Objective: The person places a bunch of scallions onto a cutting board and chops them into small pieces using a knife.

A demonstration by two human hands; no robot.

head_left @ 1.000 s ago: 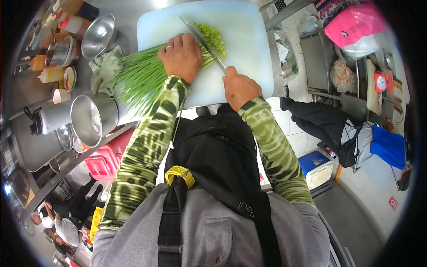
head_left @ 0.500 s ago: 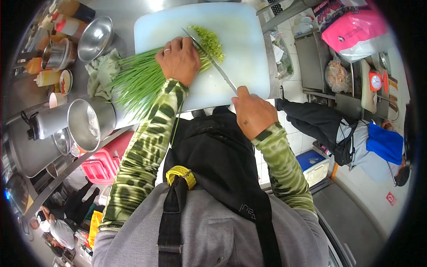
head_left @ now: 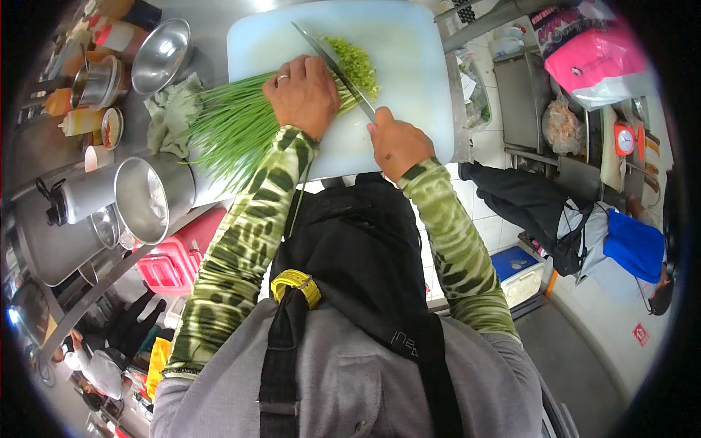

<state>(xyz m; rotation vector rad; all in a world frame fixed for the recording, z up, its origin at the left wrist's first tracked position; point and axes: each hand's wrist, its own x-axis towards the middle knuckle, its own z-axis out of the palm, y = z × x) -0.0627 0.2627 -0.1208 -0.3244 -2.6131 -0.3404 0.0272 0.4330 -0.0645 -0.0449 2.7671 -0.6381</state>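
Observation:
My left hand presses down on a bunch of long green chives, its fingers closed over them near the cut end. In my right hand is the handle of a kitchen knife. The blade runs diagonally up and left, right beside my left fingers, between the bunch and a heap of chopped pieces. Everything lies on a white cutting board. The long green ends spread over the board's left edge. My palm hides the middle of the bunch.
A crumpled cloth lies left of the board, near a metal bowl and a steel pot. Sauce bottles stand at the far left. A person in dark trousers is on the right; other people show at lower left.
My right hand and the knife have moved up and left along the cut, so the handle is nearer the bunch. My left hand stays on the chives. The view has shifted slightly.

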